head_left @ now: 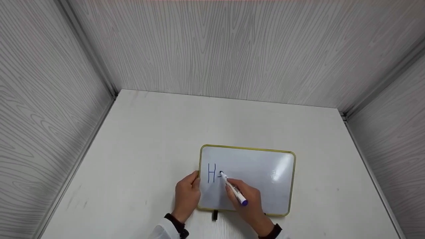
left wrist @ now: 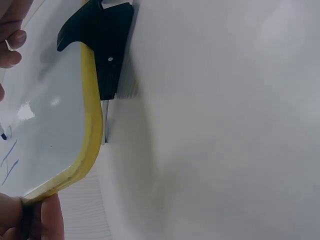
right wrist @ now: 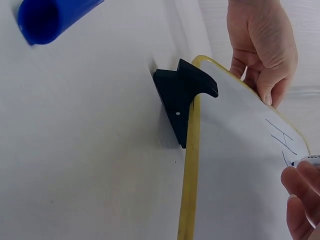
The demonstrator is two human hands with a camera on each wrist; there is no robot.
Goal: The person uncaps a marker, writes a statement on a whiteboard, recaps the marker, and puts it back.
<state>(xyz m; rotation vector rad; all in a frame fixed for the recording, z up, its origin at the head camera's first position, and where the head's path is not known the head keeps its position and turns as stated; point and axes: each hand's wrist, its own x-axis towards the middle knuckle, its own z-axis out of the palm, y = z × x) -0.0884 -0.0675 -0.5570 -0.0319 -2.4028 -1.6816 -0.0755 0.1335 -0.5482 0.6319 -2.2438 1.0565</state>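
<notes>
A whiteboard [head_left: 245,186] with a yellow frame is held slightly tilted over the white table. My left hand [head_left: 187,192] grips its left edge, thumb on the front and fingers behind, as the right wrist view shows. Between the thumb and fingers of my right hand [head_left: 247,199] is a white marker [head_left: 234,191] with a blue end. Its dark tip meets the board just right of a blue letter H [head_left: 211,172], beside a short new stroke. A black bracket [right wrist: 177,95] hooks over the board's lower frame.
Grey wood-grain panels [head_left: 212,49] enclose the white table [head_left: 149,132] at the back and both sides. A hollow blue cylinder [right wrist: 55,20] appears at the upper left of the right wrist view. Part of a second black bracket [head_left: 264,214] peeks out beside my right wrist.
</notes>
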